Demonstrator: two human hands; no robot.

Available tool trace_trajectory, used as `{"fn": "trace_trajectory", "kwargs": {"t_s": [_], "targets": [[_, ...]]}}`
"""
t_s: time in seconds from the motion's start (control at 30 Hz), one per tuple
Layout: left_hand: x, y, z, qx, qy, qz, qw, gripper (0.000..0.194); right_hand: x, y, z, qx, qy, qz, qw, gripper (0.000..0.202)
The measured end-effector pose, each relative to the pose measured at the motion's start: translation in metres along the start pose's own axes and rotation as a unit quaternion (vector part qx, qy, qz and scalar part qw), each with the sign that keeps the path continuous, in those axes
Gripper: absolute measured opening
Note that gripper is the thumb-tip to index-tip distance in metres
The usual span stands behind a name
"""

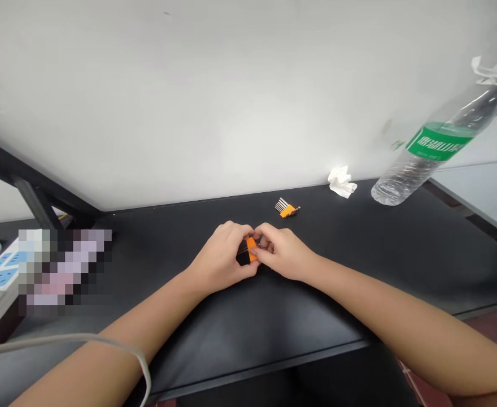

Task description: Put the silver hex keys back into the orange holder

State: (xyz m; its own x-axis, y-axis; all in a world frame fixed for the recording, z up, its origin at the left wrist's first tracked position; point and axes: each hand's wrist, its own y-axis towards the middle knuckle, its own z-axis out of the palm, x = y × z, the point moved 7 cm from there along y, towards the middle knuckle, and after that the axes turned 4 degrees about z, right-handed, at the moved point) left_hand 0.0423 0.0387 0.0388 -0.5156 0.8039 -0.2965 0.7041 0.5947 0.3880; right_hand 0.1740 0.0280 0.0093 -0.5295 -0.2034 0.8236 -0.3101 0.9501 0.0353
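Between my hands is an orange hex key holder (252,249), with thin metal rods showing on its left side. My left hand (223,257) grips it from the left, thumb below and fingers above. From the right, my right hand (288,254) pinches at the holder's right side, its fingertips meeting those of my left hand. The fingers partly hide the holder. A little farther back on the black table (181,237) lies a second orange holder (288,211) with several silver keys pointing left. Neither hand touches that one.
A crumpled white tissue (342,182) lies by the wall. To its right stands a large clear plastic bottle (439,141) with a green label. At left are a power strip (3,268) and a blurred-out patch (68,263). A pale cable (83,338) crosses above my left forearm.
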Motion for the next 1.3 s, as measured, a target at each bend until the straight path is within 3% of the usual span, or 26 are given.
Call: {"fn": "trace_trajectory", "kwargs": {"t_s": [0.13,0.27,0.57,0.67,0.8,1.1,1.3], "targets": [[0.000,0.000,-0.002,-0.024,-0.002,-0.003,1.000,0.036,0.002,0.000,-0.002,-0.034,0.000,-0.022,0.999,0.003],[0.000,0.001,-0.001,-0.024,0.004,0.001,1.000,0.041,0.003,0.000,-0.005,-0.069,-0.062,-0.044,0.995,0.013],[-0.006,0.002,0.007,0.007,0.057,0.016,0.998,0.013,0.009,0.001,0.003,-0.066,-0.285,-0.161,0.943,0.016],[-0.010,0.002,0.007,0.017,0.098,0.035,0.994,0.007,0.007,0.004,0.001,-0.069,-0.283,-0.142,0.946,0.017],[-0.008,0.002,0.004,0.014,0.141,0.044,0.989,0.014,0.001,0.008,-0.004,-0.063,-0.309,-0.111,0.942,0.015],[0.005,0.002,0.003,0.025,0.158,0.010,0.987,0.021,-0.010,0.017,-0.020,-0.041,-0.396,-0.092,0.913,0.014],[0.021,0.000,0.000,0.020,0.150,-0.016,0.988,0.032,-0.034,0.024,-0.048,-0.076,-0.417,-0.041,0.905,0.016]]}}
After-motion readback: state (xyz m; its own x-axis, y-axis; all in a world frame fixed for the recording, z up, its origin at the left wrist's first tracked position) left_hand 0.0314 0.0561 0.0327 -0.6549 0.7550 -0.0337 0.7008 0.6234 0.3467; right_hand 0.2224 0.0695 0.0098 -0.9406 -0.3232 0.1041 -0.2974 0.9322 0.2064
